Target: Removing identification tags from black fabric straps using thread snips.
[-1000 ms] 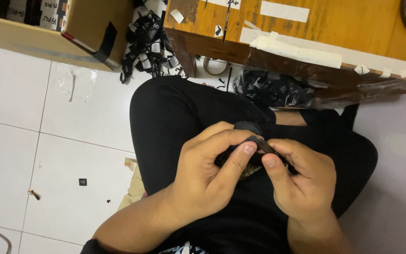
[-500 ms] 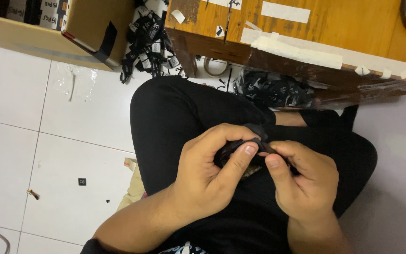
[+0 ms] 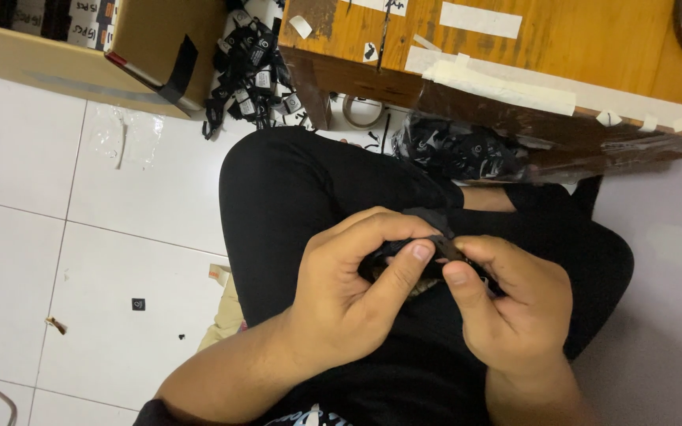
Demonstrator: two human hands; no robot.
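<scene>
1. The small black flexible strap-like piece sits over the person's lap in the middle of the scene, pinched between both hands; most of it is hidden by the fingers, so its exact shape cannot be told.
2. At the far left, an open brown cardboard box with a strip of black tape rests on the white tiled floor.
3. Just right of the box, a heap of small black tagged pieces lies on the floor, far from the hands.
4. The left hand is closed on the black piece, thumb pressed against its near side and fingers curled over the top.
5. The right hand is also clamped on the piece, thumb tip touching it just beside the left thumb.
6. Beyond the hands, a clear bag of black pieces lies under the edge of a brown wooden table, which bears strips of pale masking tape.
7. A roll of tape lies on the floor between the heap and the bag.
</scene>
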